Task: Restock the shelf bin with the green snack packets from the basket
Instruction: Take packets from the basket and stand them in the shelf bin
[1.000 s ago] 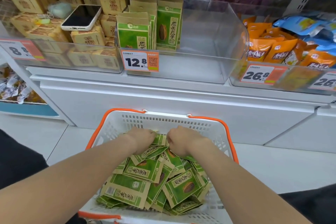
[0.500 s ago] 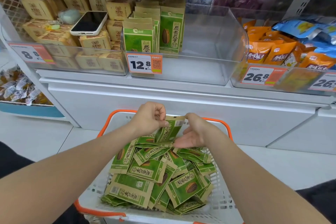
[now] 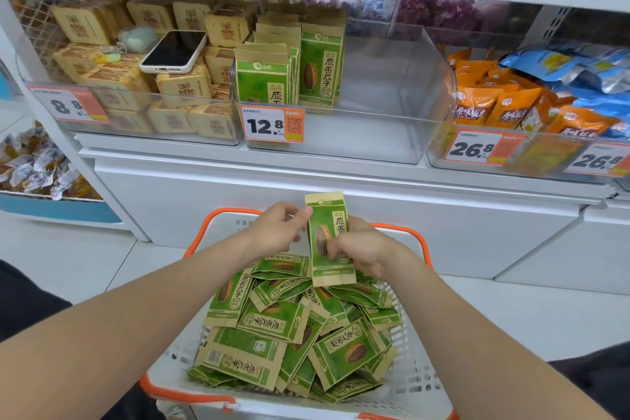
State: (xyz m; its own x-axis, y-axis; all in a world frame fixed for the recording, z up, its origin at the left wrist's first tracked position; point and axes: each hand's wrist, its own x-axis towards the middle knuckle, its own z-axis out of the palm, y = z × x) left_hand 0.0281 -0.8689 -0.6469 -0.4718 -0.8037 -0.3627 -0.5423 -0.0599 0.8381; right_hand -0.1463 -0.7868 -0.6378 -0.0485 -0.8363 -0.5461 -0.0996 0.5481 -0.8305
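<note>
- Green snack packet [image 3: 327, 242] standing upright over the 12 o'clock rim of the basket [image 3: 421, 382], printed face toward the camera. A second ago both hands were lying buried in the pile [image 3: 289, 327].
- Right hand [image 3: 366, 251] gripping its lower half, fingers curling round it. Left hand [image 3: 276, 232] pinching its upper edge from 9 o'clock.
- Reading: the pick is finishing. Carrying up to the shelf bin [image 3: 392, 133] at 12 o'clock is likely coming next.
- Standing rows [image 3: 289, 75] sitting at the bin's 9 o'clock end, two of them. Packets per row are hiding behind the front faces. Room is showing at 3 o'clock.
- Counting: one packet in hand (any tucked behind it not showing), one basket, one bin, roughly fifteen faces showing in the pile, more lying underneath.
</note>
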